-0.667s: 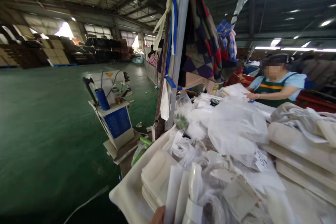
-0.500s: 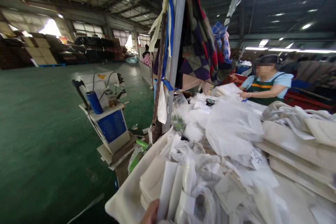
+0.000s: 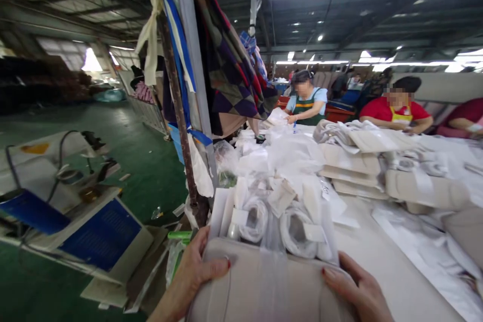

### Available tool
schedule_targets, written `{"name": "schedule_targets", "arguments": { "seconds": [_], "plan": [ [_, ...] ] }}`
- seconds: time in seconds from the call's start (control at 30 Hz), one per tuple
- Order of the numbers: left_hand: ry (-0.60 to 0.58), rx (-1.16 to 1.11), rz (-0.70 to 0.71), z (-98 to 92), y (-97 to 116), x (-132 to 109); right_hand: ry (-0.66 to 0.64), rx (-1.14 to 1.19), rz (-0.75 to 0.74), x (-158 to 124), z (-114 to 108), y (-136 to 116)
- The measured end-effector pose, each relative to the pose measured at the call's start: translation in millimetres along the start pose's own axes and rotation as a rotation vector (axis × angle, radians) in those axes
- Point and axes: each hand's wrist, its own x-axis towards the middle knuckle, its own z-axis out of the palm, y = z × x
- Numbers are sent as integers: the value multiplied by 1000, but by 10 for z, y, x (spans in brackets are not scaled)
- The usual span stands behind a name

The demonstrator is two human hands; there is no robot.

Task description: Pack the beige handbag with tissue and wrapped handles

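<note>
A folded beige fabric piece in clear plastic wrap (image 3: 264,287) lies at the near edge of the work table (image 3: 396,271). My left hand (image 3: 198,266) grips its left end, thumb on top and fingers curled round the edge. My right hand (image 3: 358,289) lies on its right end with fingers curved over it. Just beyond the piece sit bagged rolls of white strap (image 3: 275,219) and white cards.
A pole (image 3: 181,110) hung with ribbons and a patchwork cloth stands at the table's left edge. A white and blue machine (image 3: 75,211) is on the green floor to the left. Stacks of beige fabric (image 3: 354,168) fill the table. Several co-workers (image 3: 307,105) sit beyond.
The view has swung right and down. Both my hands have come into view holding the wrapped beige piece; before, only my left hand's fingertips showed at the bottom edge.
</note>
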Motion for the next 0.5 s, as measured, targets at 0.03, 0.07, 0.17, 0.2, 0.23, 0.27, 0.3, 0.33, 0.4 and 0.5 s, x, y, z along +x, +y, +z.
{"name": "schedule_targets", "arguments": {
  "seconds": [0.03, 0.07, 0.17, 0.2, 0.23, 0.27, 0.3, 0.33, 0.4, 0.5],
  "plan": [
    [21, 29, -21, -10, -66, 105, -44, -15, -1, 96, 64, 30],
    [43, 58, -57, -13, -153, 204, -71, -58, 3, 190, 122, 88],
    [78, 105, -169, -2, -426, 424, -60, -176, 22, 422, 252, 350],
    [69, 111, -191, 2, -483, 461, -36, -187, 23, 474, 275, 435],
    [57, 128, -194, 7, -513, 477, -15, -184, 18, 513, 286, 507],
    [49, 160, -182, 14, -516, 477, 3, -177, 12, 539, 284, 564],
    [44, 199, -166, 24, -499, 464, 18, -173, 15, 556, 271, 609],
    [38, 250, -148, 36, -470, 445, 32, -175, 28, 564, 252, 644],
    [54, 295, -142, 59, -411, 404, 47, -192, 82, 554, 213, 693],
    [88, 341, -130, 68, -398, 365, 135, -356, 14, 475, 213, 682]
  ]
}}
